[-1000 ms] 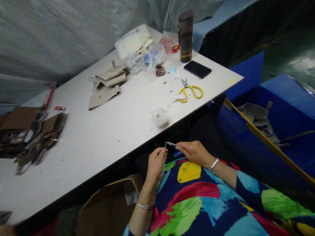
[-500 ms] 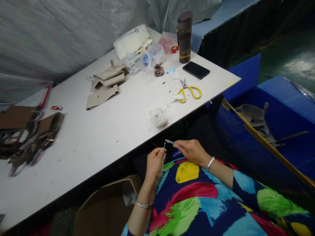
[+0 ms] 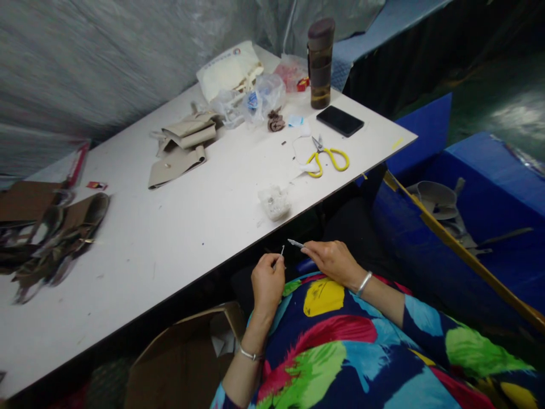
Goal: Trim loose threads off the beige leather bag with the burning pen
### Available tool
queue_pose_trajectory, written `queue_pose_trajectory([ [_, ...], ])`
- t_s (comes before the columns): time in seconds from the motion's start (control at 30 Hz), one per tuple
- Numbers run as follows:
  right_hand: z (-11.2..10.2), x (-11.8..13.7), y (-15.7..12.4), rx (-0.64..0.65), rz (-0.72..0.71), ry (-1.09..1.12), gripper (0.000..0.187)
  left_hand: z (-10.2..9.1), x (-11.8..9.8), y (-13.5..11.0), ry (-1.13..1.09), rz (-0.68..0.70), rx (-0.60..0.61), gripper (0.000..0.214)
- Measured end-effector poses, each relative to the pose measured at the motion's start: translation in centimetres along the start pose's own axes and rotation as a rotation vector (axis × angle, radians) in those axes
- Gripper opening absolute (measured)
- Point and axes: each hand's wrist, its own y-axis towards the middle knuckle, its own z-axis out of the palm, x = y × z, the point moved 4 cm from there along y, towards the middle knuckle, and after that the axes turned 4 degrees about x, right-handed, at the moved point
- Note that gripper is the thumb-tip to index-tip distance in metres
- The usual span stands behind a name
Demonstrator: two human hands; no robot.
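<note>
Over my lap, just off the table's near edge, my left hand (image 3: 268,281) is closed in a pinch on a thin, light-coloured strip (image 3: 282,250) that sticks up past the thumb. What kind of piece it is, I cannot make out. Facing it, my right hand (image 3: 334,262) grips a small pointed silver tool (image 3: 295,243), its tip aimed at the strip with a small gap between. Most of the tool's body is hidden in the fingers. On the table in front of both hands lies a whitish, translucent clump (image 3: 275,203), perhaps a bag of small pieces.
On the white table (image 3: 170,227) are yellow-handled scissors (image 3: 326,156), a phone (image 3: 340,121), a bottle (image 3: 321,65), plastic bags (image 3: 264,99), beige pieces (image 3: 183,150) and brown straps (image 3: 63,244). A cardboard box (image 3: 179,358) stands below left, a blue bin (image 3: 426,244) at right.
My left hand has moved slightly left and up, and its wrist has turned. The strip and the tool's tip have come apart a little. My right hand has barely moved.
</note>
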Motion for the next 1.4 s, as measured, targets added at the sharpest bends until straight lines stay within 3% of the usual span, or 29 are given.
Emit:
queue_pose_trajectory([
  [0.13, 0.4, 1.5, -0.1, 0.059, -0.133, -0.009, 0.035, -0.2, -0.8, 0.1, 0.186, 0.12, -0.032, 0.017],
  [0.23, 0.6, 0.7, 0.5, 0.071, -0.039, -0.054, 0.035, -0.3, -1.8, -0.6, 0.403, 0.291, -0.079, 0.019],
  [0.33, 0.5, -0.5, 0.7, 0.062, 0.093, -0.101, 0.039, -0.3, -2.2, -1.1, 0.521, 0.365, -0.114, 0.021],
  [0.6, 0.3, 1.4, 0.0, 0.082, -0.049, 0.017, 0.035, 0.2, -2.1, -0.7, 0.655, 0.373, -0.106, 0.022],
  [0.8, 0.5, -0.6, 0.6, 0.091, 0.144, -0.067, 0.039, -0.5, -2.9, -1.1, 0.574, 0.422, -0.157, 0.024],
  [1.1, 0.0, 2.1, 0.3, 0.116, 0.019, -0.063, 0.038, 0.3, -1.9, -0.4, 0.644, 0.405, -0.12, 0.025],
  [1.2, 0.3, 0.8, 0.5, 0.119, 0.118, -0.107, 0.039, -0.1, -1.8, -0.8, 0.563, 0.387, -0.111, 0.027],
  [1.27, 0.4, -0.2, 0.6, 0.105, 0.165, -0.116, 0.04, -0.4, -1.4, -0.9, 0.389, 0.325, -0.075, 0.025],
  [1.4, 0.7, -1.0, 0.5, 0.056, 0.128, -0.003, 0.039, -0.6, 0.7, -0.1, -0.175, 0.005, 0.043, 0.014],
])
